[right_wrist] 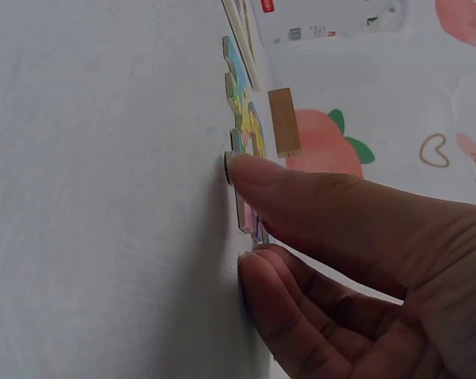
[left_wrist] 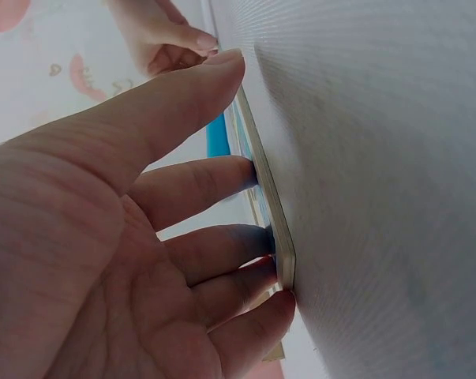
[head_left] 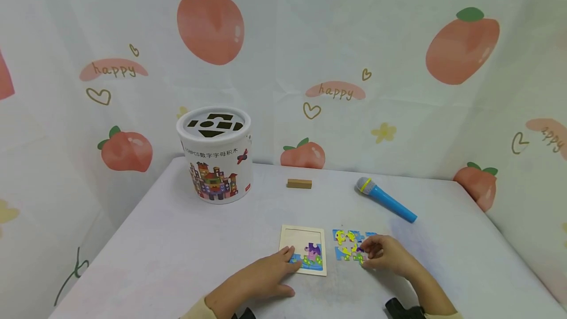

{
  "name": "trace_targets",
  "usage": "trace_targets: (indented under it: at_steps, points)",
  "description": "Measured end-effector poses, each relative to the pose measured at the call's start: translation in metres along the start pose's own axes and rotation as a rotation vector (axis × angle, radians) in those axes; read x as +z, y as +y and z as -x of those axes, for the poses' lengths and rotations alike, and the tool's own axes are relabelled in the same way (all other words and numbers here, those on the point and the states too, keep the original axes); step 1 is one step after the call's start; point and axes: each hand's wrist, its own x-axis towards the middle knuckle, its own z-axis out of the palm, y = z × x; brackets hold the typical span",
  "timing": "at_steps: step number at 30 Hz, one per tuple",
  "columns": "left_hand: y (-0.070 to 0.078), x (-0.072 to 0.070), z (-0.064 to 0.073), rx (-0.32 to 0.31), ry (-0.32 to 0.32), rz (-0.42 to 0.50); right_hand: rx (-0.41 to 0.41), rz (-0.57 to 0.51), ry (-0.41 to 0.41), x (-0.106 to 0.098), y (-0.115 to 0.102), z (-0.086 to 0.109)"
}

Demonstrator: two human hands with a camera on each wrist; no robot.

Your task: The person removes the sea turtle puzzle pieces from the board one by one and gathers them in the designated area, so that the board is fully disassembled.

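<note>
A square wooden jigsaw tray [head_left: 302, 229] lies flat, with several fitted puzzle pieces [head_left: 313, 256] along its bottom and right side. My left hand [head_left: 276, 271] rests on the tray's lower left, fingers spread over its edge and thumb apart. In the left wrist view the fingertips [left_wrist: 257, 237] touch the tray's side. Right of the tray lie loose puzzle pieces [head_left: 343, 252] in blue, yellow and green. My right hand [head_left: 390, 255] is over their right end, thumb and curled fingers pinching a puzzle piece [right_wrist: 245, 217] at its edges; the hand partly hides it.
A white block bucket [head_left: 217, 161] with a shape-sorter lid stands at the back left. Toward the back lie a brown wooden block [head_left: 299, 183] and a blue toy microphone [head_left: 390, 202]. A peach-printed cloth [head_left: 266, 63] hangs behind the white table [head_left: 177, 250].
</note>
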Motion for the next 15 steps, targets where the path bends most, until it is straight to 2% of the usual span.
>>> trace_targets:
  at_steps: [7, 15]
  points:
    - [-0.0004, 0.0005, -0.0001, 0.003, -0.001, 0.006, -0.052, 0.026, 0.003, 0.0018, 0.0011, 0.0012]
    - [-0.0010, 0.0022, -0.0015, -0.011, 0.002, 0.008, -0.037, 0.028, -0.001, 0.0016, 0.0009, 0.0005]
